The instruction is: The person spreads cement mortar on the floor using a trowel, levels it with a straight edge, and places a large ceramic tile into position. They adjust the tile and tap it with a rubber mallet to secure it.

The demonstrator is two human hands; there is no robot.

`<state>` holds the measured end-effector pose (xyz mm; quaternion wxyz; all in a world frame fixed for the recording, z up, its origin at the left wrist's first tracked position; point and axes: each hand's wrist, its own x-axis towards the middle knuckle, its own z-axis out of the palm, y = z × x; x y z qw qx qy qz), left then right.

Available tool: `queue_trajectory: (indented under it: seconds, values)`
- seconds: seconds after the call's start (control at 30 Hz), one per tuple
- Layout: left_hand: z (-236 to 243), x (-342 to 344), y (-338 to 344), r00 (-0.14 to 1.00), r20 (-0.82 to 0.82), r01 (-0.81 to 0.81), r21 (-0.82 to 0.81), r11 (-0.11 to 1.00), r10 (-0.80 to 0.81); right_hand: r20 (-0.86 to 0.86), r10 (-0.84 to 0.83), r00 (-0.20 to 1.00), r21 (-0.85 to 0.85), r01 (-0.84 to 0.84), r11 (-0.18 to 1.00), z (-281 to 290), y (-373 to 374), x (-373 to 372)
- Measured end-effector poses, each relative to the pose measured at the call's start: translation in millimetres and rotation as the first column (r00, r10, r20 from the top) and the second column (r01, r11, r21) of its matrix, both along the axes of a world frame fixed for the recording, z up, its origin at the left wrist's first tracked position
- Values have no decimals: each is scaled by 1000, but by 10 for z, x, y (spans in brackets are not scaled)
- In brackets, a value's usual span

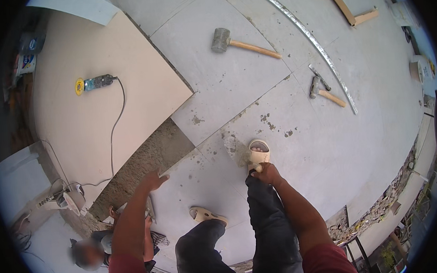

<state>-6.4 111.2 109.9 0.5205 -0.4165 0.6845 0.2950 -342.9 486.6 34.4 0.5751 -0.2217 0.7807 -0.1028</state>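
My right hand (266,173) grips the handle of a mortar-smeared trowel (235,148), its blade beside my sandalled right foot. My left hand (154,181) is open, fingers spread at the edge of a grey tile (186,179) bordering a strip of wet mortar (155,144). Grey blobs of mortar dot the laid tiles ahead. Left of the mortar lies a large beige tile (86,127) with an angle grinder (94,83) and its cord on top.
A co-worker (89,252) crouches at lower left beside a power strip (55,199). Ahead lie a rubber mallet (221,39), a hammer (315,87), a long metal straightedge (322,51) and wooden pieces (339,4). A broken rubble edge (396,194) runs along the right.
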Motion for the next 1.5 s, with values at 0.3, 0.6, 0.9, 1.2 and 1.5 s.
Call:
queue_trajectory:
  seconds: [0.3, 0.6, 0.9, 1.2, 1.5]
  values:
    - [2285, -436, 2206, 962, -213, 213, 182, 960, -173, 504, -589, 632, 462, 379, 802, 2416, 1445, -429]
    - [3233, -3354, 1163, 948, -199, -141, 442, 886, 250, 542, -806, 237, 583, 586, 563, 3301, 1876, -867]
    - [2728, -4357, 1223, 813, -579, 105, 242, 965, 57, 139, -774, 618, 324, 710, 625, 3999, 1158, -2838]
    - [3379, -6339, -178, 900, -435, 199, 344, 918, -32, 423, -906, 29, 198, 972, 123, 3578, 952, -4754]
    - [3071, -7593, -1502, 863, -495, -23, 161, 987, 101, 106, -798, 593, 296, 748, 594, 3343, -87, -6030]
